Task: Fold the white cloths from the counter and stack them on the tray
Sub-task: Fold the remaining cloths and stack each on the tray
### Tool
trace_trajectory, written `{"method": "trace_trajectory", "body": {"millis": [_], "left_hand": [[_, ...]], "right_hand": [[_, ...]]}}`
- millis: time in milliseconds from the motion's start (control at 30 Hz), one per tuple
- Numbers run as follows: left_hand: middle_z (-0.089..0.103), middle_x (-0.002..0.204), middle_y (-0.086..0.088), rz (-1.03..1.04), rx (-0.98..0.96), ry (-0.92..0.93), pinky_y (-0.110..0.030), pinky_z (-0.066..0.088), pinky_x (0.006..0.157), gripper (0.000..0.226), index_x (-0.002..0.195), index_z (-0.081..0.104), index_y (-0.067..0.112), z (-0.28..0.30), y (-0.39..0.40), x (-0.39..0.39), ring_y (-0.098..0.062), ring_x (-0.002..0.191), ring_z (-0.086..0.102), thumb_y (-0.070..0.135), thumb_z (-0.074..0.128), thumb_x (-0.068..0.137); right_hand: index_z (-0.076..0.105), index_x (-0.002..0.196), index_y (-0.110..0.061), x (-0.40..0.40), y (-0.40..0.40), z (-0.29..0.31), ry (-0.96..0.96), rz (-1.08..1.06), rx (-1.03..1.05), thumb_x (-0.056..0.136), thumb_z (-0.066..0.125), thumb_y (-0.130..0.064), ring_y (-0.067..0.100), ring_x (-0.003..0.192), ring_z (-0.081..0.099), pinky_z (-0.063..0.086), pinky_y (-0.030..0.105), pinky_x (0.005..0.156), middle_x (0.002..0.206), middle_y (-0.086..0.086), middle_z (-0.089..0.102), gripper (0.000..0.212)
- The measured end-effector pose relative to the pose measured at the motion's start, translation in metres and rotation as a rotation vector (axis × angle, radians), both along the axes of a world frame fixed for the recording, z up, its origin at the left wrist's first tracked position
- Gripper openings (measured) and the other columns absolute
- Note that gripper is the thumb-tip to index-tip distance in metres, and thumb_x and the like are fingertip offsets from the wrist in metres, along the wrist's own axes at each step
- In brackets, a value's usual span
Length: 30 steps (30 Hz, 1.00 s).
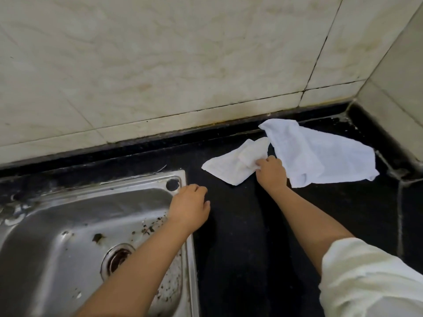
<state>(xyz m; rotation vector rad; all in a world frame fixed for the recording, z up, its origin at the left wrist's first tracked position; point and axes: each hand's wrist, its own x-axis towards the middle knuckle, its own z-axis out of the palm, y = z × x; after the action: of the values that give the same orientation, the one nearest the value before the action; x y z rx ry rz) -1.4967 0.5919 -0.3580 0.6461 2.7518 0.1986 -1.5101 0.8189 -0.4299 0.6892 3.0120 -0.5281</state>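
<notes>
- Head view: the steel sink [68, 225] fills the 8 o'clock corner, sunk into the black counter [240, 225], its basin speckled with debris.
- The left hand [190, 205] hovers over the sink's right rim, fingers loosely curled, holding nothing; probably ready to help spread a cloth.
- At about 2 o'clock the right hand [271, 171] pinches the smaller white cloth [231, 167], seemingly to draw it forward for folding.
- The larger white cloth [320, 154] lies crumpled just right of that hand, overlapping the smaller one's far corner, close to the tiled wall [160, 65].
- No tray is visible.
</notes>
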Motion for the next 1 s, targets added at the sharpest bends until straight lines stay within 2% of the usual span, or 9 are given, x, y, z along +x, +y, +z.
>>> {"method": "trace_trajectory", "body": {"millis": [200,333,433,500,567,667,800,900,1000], "left_hand": [[0.047,0.136,-0.005,-0.009,0.122,-0.015,-0.035,0.039,0.103,0.043,0.135,0.041,0.014,-0.008,0.038,-0.005,-0.023,0.126,0.041,0.027,0.044,0.094],[0.029,0.150,-0.006,-0.119,0.230,0.023,-0.033,0.030,0.110,0.057,0.145,0.025,0.017,-0.007,0.078,0.006,-0.023,0.138,0.028,0.032,0.047,0.094],[0.048,0.137,-0.014,-0.356,0.282,0.048,-0.040,0.042,0.100,0.048,0.130,0.052,0.017,-0.009,0.104,0.028,-0.032,0.126,0.047,0.029,0.059,0.084],[0.071,0.093,-0.012,-0.509,0.326,0.005,-0.038,0.058,0.071,0.025,0.088,0.074,0.015,-0.014,0.118,0.049,-0.031,0.084,0.069,0.023,0.072,0.064],[0.066,0.068,-0.006,-0.620,0.316,-0.128,-0.033,0.055,0.059,0.009,0.064,0.066,0.012,-0.012,0.131,0.074,-0.025,0.064,0.064,0.013,0.070,0.073],[0.050,0.066,0.005,-0.759,0.365,-0.251,-0.030,0.036,0.063,0.031,0.063,0.046,0.018,-0.010,0.156,0.112,-0.018,0.070,0.049,0.015,0.048,0.093],[0.064,0.089,0.002,-1.020,0.458,-0.234,-0.025,0.041,0.075,0.026,0.094,0.066,0.014,0.023,0.192,0.157,-0.012,0.085,0.055,0.033,0.048,0.092],[0.065,0.079,-0.001,-1.105,0.626,-0.222,-0.021,0.040,0.068,0.042,0.089,0.068,0.010,0.053,0.220,0.198,-0.011,0.075,0.053,0.041,0.040,0.084],[0.059,0.073,0.008,-1.177,0.612,-0.301,-0.025,0.041,0.067,0.028,0.087,0.066,0.007,0.077,0.252,0.237,-0.007,0.068,0.051,0.025,0.046,0.090]], "right_hand": [[0.057,0.069,-0.003,0.020,0.015,0.030,0.049,0.152,-0.144,0.091,0.045,-0.012,0.030,0.078,0.054,0.031,0.027,0.064,0.076,0.013,0.050,0.027],[0.067,0.087,-0.001,0.088,0.022,0.070,0.061,0.297,-0.211,0.092,0.050,-0.015,0.027,0.087,0.059,0.035,0.025,0.071,0.088,0.015,0.063,0.023],[0.070,0.090,-0.004,0.151,0.029,0.091,0.059,0.362,-0.244,0.088,0.052,-0.017,0.014,0.076,0.055,0.036,0.021,0.070,0.076,0.002,0.060,0.023],[0.071,0.092,-0.008,0.192,0.034,0.101,0.041,0.318,-0.264,0.087,0.054,-0.014,0.000,0.068,0.049,0.036,0.010,0.065,0.070,-0.010,0.051,0.019],[0.072,0.094,-0.010,0.232,0.040,0.108,0.033,0.227,-0.268,0.088,0.056,-0.011,-0.006,0.064,0.049,0.036,0.004,0.065,0.067,-0.017,0.045,0.017],[0.072,0.092,-0.007,0.290,0.051,0.116,0.055,0.056,-0.241,0.089,0.056,-0.011,-0.014,0.073,0.051,0.035,0.001,0.065,0.065,-0.020,0.044,0.016],[0.070,0.093,-0.005,0.359,0.066,0.138,0.075,-0.178,-0.197,0.090,0.054,-0.012,-0.004,0.061,0.046,0.036,0.003,0.063,0.072,-0.006,0.052,0.017],[0.070,0.091,-0.008,0.403,0.072,0.158,0.096,-0.315,-0.212,0.090,0.054,-0.016,-0.001,0.063,0.047,0.037,0.003,0.061,0.076,-0.004,0.055,0.018],[0.070,0.091,-0.009,0.446,0.083,0.171,0.109,-0.424,-0.197,0.088,0.056,-0.016,0.000,0.063,0.046,0.037,0.003,0.060,0.074,-0.008,0.052,0.015]]}}
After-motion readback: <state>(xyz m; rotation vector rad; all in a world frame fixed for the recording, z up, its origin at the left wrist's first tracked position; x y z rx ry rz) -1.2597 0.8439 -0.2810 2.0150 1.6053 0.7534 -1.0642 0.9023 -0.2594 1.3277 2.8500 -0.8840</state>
